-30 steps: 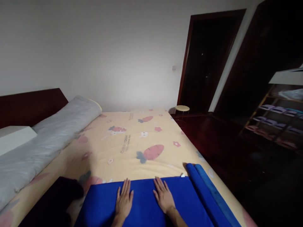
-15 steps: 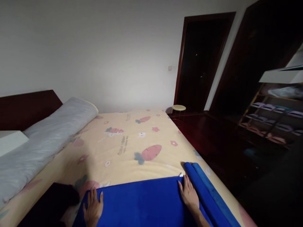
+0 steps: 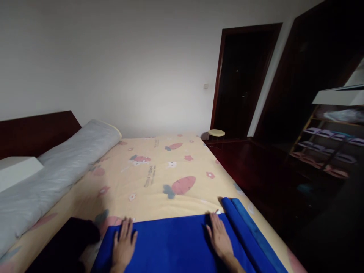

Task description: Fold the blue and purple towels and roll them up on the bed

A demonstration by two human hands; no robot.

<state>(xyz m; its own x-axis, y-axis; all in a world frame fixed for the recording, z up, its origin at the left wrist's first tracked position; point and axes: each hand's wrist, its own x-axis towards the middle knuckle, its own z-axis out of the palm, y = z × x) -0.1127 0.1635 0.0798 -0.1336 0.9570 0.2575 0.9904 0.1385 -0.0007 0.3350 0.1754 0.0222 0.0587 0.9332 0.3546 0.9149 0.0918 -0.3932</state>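
A blue cloth (image 3: 170, 242) lies spread on the bed at the bottom of the view, its lower part out of frame. On its left part rests my left hand (image 3: 124, 242), fingers spread and reaching its far edge. My right hand (image 3: 220, 237) lies on the right part of the cloth, fingers extended near a small white tag (image 3: 218, 212). Neither hand grips anything. Just right of my right hand, two long blue rolls (image 3: 250, 235) lie side by side along the bed's edge.
The bed (image 3: 159, 204) has a carrot-patterned sheet. A grey rolled quilt (image 3: 74, 155) and a white box (image 3: 19, 170) lie left. A dark cloth (image 3: 66, 242) is near my left hand. Beyond are a stool (image 3: 216, 133), a door (image 3: 244, 83) and a shoe rack (image 3: 330, 132).
Both hands have moved inward over the cloth, closer together: my left hand to the right, my right hand to the left. The camera view has shifted slightly.
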